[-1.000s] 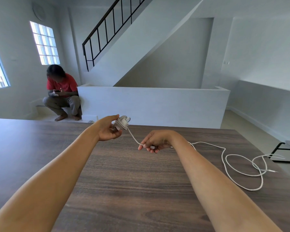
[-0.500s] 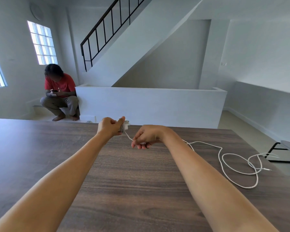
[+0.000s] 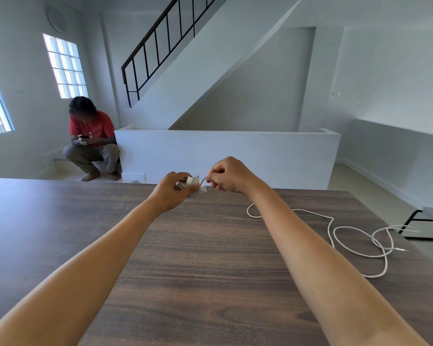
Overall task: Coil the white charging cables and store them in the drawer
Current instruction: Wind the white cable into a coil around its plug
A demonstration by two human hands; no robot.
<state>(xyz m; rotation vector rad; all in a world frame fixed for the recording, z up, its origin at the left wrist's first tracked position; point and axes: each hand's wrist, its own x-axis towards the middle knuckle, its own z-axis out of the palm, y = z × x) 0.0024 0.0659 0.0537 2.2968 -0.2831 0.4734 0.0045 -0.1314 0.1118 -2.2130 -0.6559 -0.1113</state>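
A small white coil of charging cable (image 3: 194, 183) sits in my left hand (image 3: 171, 192), held above the far part of the dark wooden table (image 3: 185, 258). My right hand (image 3: 226, 174) pinches the same cable just to the right of the coil, level with it. The loose remainder of the white cable (image 3: 355, 245) trails behind my right forearm and lies in open loops on the table's right side, its plug end near the right edge. No drawer is in view.
A person in a red shirt (image 3: 91, 141) squats by the wall at the far left, beyond the table. A low white wall (image 3: 235, 156) and a staircase stand behind the table. A black-framed seat (image 3: 428, 221) is off the table's right edge.
My right hand has risen from below the coil to level with it and closed in beside my left hand. The slack cable on the table has been drawn in towards the hands.
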